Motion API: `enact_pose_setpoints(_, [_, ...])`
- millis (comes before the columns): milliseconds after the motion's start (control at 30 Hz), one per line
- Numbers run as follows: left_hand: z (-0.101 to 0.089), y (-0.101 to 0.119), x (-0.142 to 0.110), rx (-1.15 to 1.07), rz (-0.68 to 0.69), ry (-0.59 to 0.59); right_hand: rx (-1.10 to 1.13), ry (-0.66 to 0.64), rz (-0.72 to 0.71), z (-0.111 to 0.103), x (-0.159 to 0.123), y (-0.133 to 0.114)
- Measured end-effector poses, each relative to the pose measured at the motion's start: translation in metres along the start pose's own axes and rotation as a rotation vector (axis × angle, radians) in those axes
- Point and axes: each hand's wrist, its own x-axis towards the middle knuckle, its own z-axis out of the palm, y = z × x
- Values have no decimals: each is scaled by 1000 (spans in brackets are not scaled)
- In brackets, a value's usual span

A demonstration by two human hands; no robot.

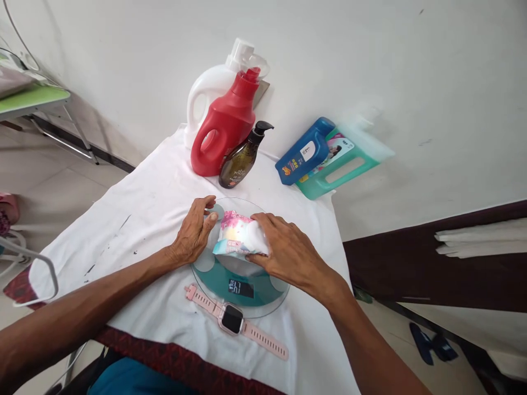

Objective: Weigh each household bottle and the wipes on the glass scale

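A soft, glossy printed packet (236,236) is over the round glass scale (242,307); whether it rests fully there is unclear. The right hand (288,249) clasps its right end, fingers on the far side and thumb on the near, probably because the pliable wrapping needs support from both sides. The left hand (191,233), apart from the right, is open just beside the packet, perhaps ready to steady it. A pink-strapped smartwatch (231,319) lies flat by the scale's near edge. Behind, smooth plastic bottles, including a red jug (228,120) and a dark pump bottle (241,162), stand on wrinkled white cloth (152,203), likely set back to leave the hands room.
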Motion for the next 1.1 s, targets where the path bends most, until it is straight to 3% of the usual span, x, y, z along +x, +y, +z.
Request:
enact_pose_setpoints(133, [-1, 2, 1, -1, -10, -8, 468, 176, 47, -3, -14, 12])
enact_pose_setpoints(233, [-2, 2, 1, -3, 1, -25, 649, 515, 189, 4, -35, 30])
enact_pose_setpoints(367, [-2, 1, 2, 21, 20, -31, 854, 1027, 482, 46, -60, 53])
enact_pose_setpoints(467, [-2, 1, 2, 53, 39, -31, 882, 1206, 638, 80, -69, 62])
enact_pose_setpoints(600, [-2, 0, 3, 67, 69, -28, 804, 1217, 617, 99, -70, 69])
enact_pose_setpoints(767, [-1, -2, 4, 71, 67, -31, 796, 1134, 616, 102, -68, 72])
enact_pose_setpoints(1100, [-2, -1, 5, 78, 73, -48, 797, 1107, 609, 107, -70, 76])
